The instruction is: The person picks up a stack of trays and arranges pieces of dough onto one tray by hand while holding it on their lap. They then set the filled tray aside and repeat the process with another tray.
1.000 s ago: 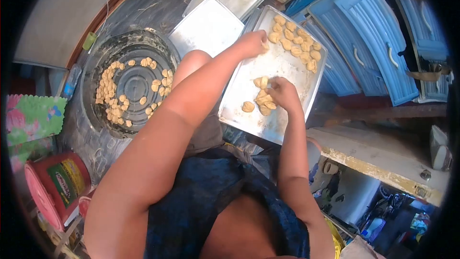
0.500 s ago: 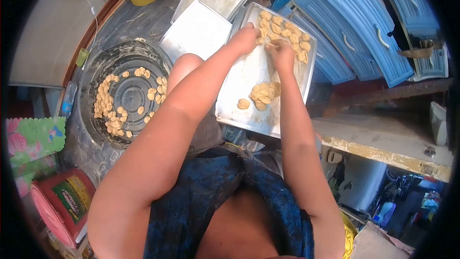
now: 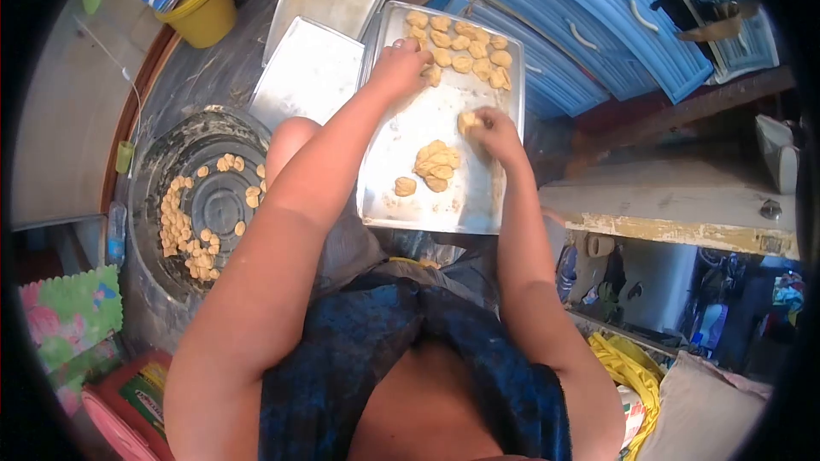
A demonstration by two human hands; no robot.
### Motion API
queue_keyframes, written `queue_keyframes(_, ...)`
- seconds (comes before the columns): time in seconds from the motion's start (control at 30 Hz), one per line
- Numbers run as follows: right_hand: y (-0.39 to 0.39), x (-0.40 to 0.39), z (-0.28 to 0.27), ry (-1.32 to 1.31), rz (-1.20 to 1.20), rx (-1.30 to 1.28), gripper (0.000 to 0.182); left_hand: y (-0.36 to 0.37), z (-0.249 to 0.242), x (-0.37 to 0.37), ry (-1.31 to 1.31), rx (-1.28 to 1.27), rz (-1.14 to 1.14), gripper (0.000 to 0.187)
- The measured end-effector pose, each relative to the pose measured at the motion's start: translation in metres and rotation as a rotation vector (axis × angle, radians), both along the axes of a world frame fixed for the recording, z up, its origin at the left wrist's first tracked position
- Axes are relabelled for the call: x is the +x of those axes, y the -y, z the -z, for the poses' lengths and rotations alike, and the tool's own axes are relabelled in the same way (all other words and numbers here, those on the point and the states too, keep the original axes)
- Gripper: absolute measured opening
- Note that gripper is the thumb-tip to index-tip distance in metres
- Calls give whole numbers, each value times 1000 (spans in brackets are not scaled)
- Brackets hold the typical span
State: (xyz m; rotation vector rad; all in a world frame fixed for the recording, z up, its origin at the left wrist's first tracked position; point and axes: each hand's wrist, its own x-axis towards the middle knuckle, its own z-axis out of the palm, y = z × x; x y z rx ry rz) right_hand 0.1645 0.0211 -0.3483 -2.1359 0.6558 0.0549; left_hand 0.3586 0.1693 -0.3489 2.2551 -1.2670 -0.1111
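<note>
A metal baking tray (image 3: pixel 384 192) lies in front of me, with rows of tan dough pieces (image 3: pixel 462 63) at its far end. My left hand (image 3: pixel 401 68) reaches over its left side, fingers curled round a dough piece (image 3: pixel 431 76) at the near left end of the rows. Closer to me, my right hand (image 3: pixel 497 133) pinches another dough piece (image 3: pixel 468 123) between thumb and fingers, just over the tray. A larger clump of dough (image 3: pixel 437 162) sits nearer my body, with a single dough piece (image 3: pixel 405 186) to its left.
On the left, a round black tub (image 3: pixel 224 205) holds many more dough pieces. More metal trays (image 3: pixel 309 72) lie beyond my left arm. A yellow bucket (image 3: pixel 203 17) stands at the back left; blue drawers (image 3: pixel 589 17) and a worn wooden ledge (image 3: pixel 666 226) border the right.
My right hand has drawn back from the dough rows toward the clump and now holds a dough piece. My left hand stays by the rows. The whole view has shifted slightly.
</note>
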Motion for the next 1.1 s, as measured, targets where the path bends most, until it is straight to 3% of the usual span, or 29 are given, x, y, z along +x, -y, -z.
queue_keyframes(0.07,8,20,13,193,251,-35,40,7,6,-5,41,-5,0,37)
queue_keyframes(0.1,9,30,16,200,254,-35,40,9,9,-6,73,-7,-9,36)
queue_keyframes(0.17,1,45,13,306,171,-343,44,11,8,-9,83,-10,-12,37)
queue_keyframes(0.27,-5,48,0,187,112,-251,49,13,8,-17,148,-70,2,37)
queue_keyframes(0.33,2,45,7,257,50,-294,47,15,7,-20,207,-127,18,37)
queue_keyframes(0.43,6,40,8,262,42,-327,46,18,10,-29,231,-133,280,38)
queue_keyframes(0.53,7,37,0,186,99,-431,42,25,15,-34,245,-159,194,30)
queue_keyframes(0.67,20,30,-4,64,143,-322,36,37,28,-28,363,-49,119,23)
queue_keyframes(0.73,22,26,2,259,247,-42,27,38,27,-30,345,-314,64,16)
queue_keyframes(0.8,20,29,3,305,277,11,20,35,20,-39,321,-294,139,15)
queue_keyframes(0.87,15,32,2,333,251,175,28,35,16,-44,300,-272,213,13)
queue_keyframes(1.1,33,30,-1,403,442,37,18,41,26,-33,341,-244,100,11)
